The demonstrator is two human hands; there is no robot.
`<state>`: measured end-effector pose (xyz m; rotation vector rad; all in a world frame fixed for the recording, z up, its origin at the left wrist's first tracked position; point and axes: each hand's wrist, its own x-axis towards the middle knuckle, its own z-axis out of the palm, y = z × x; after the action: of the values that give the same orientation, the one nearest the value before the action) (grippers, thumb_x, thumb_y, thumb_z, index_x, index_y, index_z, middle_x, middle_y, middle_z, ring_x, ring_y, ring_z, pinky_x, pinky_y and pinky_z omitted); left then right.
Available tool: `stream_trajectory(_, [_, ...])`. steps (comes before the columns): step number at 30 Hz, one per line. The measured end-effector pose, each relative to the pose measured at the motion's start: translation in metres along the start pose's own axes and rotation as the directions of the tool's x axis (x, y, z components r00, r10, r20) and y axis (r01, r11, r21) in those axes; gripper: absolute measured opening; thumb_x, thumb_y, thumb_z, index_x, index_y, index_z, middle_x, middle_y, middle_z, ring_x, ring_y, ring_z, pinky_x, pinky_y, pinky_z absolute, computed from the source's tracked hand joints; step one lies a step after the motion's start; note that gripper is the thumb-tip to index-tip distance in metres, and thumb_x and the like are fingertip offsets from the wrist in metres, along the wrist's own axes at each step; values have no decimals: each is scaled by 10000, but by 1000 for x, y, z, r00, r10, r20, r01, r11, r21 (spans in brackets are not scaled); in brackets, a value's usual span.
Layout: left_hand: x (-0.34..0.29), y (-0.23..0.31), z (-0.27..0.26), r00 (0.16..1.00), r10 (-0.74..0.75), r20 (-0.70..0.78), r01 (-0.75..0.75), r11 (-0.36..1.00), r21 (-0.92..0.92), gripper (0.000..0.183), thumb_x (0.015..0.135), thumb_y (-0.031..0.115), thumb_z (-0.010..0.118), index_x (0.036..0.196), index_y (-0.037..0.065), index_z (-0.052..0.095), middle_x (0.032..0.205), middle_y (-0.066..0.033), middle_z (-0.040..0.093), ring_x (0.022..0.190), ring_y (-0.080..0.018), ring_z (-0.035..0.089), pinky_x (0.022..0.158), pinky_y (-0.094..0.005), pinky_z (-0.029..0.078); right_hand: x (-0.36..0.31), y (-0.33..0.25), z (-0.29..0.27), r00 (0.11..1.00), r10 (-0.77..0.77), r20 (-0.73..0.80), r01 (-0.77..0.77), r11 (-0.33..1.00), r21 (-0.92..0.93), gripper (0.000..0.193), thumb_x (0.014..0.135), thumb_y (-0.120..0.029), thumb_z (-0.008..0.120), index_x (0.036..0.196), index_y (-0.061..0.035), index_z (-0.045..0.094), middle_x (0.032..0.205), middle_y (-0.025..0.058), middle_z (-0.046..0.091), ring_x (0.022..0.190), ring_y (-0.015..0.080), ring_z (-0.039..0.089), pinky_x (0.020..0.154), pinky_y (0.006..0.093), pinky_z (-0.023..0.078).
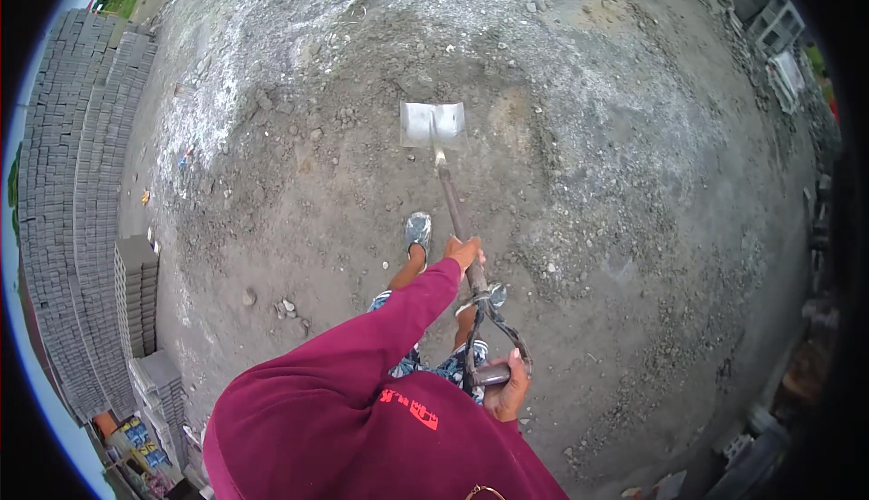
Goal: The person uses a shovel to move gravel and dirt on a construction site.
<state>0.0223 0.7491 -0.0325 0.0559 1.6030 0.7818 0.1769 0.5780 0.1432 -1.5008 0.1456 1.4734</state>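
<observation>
A shovel with a long brown shaft stretches away from my body. Its flat, square metal blade is at the ground ahead of my feet and looks bare of soil. My left hand is wrapped round the middle of the shaft. At the near end, my right hand grips the crossbar of the dark D-shaped handle. Grey soil with loose pebbles and clods lies around the blade.
Tall stacks of grey blocks line the left side, with shorter block stacks nearer me. Hollow concrete blocks and rubble lie at the far right. My feet stand between me and the blade. A few stones lie to my left.
</observation>
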Motion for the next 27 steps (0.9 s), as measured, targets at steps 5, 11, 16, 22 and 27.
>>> stream_trajectory(5, [32,79,-68,966,135,221,-118,989,-87,396,836,296,633,1024,-40,543,826,-144,639,682,-217,626,613,-353,528,43,22,120,989,52,136,-62,996,71,294,841,-349,681,794,-81,570,693,87,593,616,232,611,565,397,521])
stream_trajectory(11, [-25,111,-142,921,223,320,47,751,-658,366,830,353,629,1026,53,558,989,-144,657,962,-261,613,848,-407,464,127,72,291,929,152,336,-33,942,-334,517,814,-503,672,1093,-94,524,871,85,608,690,197,626,579,347,517])
stream_trajectory(16, [-25,162,-215,954,233,-187,-258,326,-909,248,799,307,689,873,121,542,796,-76,633,798,-252,615,760,-451,479,129,82,335,698,576,427,-225,741,-632,810,756,-710,556,1237,-61,500,1015,131,564,821,234,605,714,409,485])
stream_trajectory(22, [-21,218,-244,953,248,-175,-236,243,-941,183,822,244,664,773,138,523,562,24,465,533,-165,501,603,-429,473,167,146,454,714,604,355,-201,662,-722,877,749,-642,628,1295,-4,373,1025,167,551,870,309,597,826,485,469])
stream_trajectory(27, [-24,252,-264,971,170,-170,-205,218,-954,153,826,234,643,776,146,528,553,28,459,508,-162,489,568,-407,465,172,197,524,605,645,467,-435,759,-485,330,813,-266,709,967,-42,522,762,111,612,725,274,650,698,407,556])
